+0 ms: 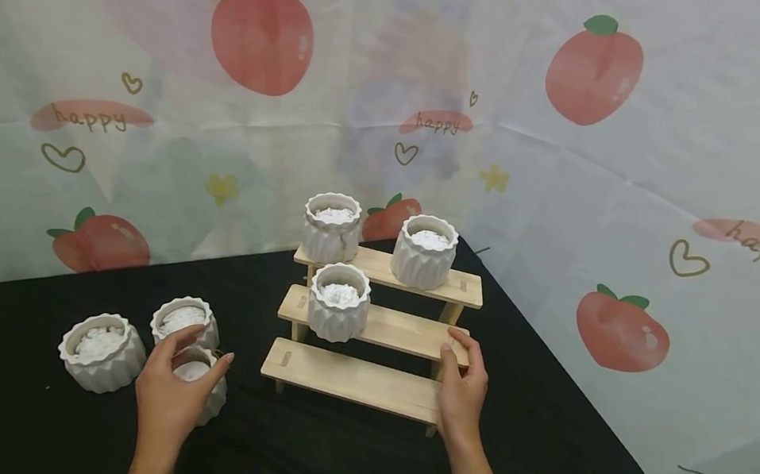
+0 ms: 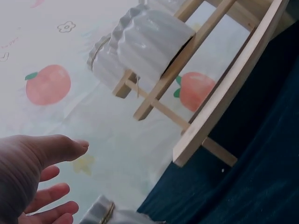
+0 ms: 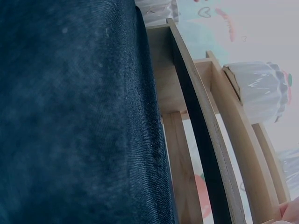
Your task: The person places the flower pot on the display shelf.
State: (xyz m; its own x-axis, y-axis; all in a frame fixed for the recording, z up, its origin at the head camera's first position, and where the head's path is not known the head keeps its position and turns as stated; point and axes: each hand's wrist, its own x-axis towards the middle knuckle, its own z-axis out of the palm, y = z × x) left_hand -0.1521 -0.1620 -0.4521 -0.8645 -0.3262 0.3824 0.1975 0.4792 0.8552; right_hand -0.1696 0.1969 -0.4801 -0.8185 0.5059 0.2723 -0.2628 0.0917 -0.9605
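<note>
Over the nearest white fluted pot (image 1: 212, 399) on the left, my left hand (image 1: 170, 383) is spread, thumb at one side of the rim and fingers across the other. In the left wrist view its thumb and fingers stand apart, the pot's rim (image 2: 99, 211) low beside them. My right hand (image 1: 463, 390) holds the right end of the wooden three-step stand (image 1: 348, 379), thumb and fingers at the middle step. One white pot (image 1: 338, 316) stands on the middle step's left part. The top step bears two more, one left (image 1: 328, 237) and one right (image 1: 422, 263).
Two other white pots, one at far left (image 1: 108, 373) and one just behind the left hand (image 1: 210, 327), stand on the black cloth (image 1: 296, 472). All the pots hold white crumpled filling. A fruit-printed curtain (image 1: 341, 50) hangs behind and to the right.
</note>
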